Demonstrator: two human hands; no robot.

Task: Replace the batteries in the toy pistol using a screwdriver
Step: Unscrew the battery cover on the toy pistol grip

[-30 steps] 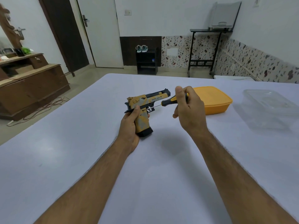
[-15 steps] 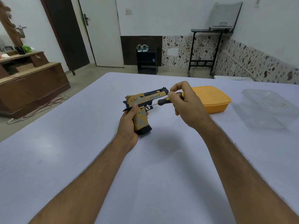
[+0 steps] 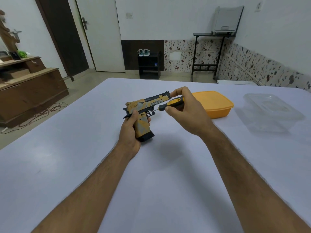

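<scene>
While my left hand (image 3: 129, 132) grips the toy pistol (image 3: 144, 113) by its handle, butt resting on the white table (image 3: 67, 165) near the middle and toward the far edge, my right hand (image 3: 186, 113) has turned over on the screwdriver (image 3: 168, 105). A second ago the right fingers sat curled over the top of the yellow and black handle with the wrist high; now the wrist has dropped, the index finger reaches forward along the slide, and thumb and remaining fingers pinch the handle from below. The shaft has stayed on much the same line, its tip at the side of the frame just above the grip, near the trigger. I read that as one twist of the driver finished and the fingers resetting for another, so the screw is probably being worked loose. I cannot tell from here whether the tip is truly seated in a screw head, nor how far any screw has risen. Nothing has come off the pistol yet. An orange lidded box (image 3: 212, 103) and a clear plastic container (image 3: 269, 111) sit toward the far right edge.
</scene>
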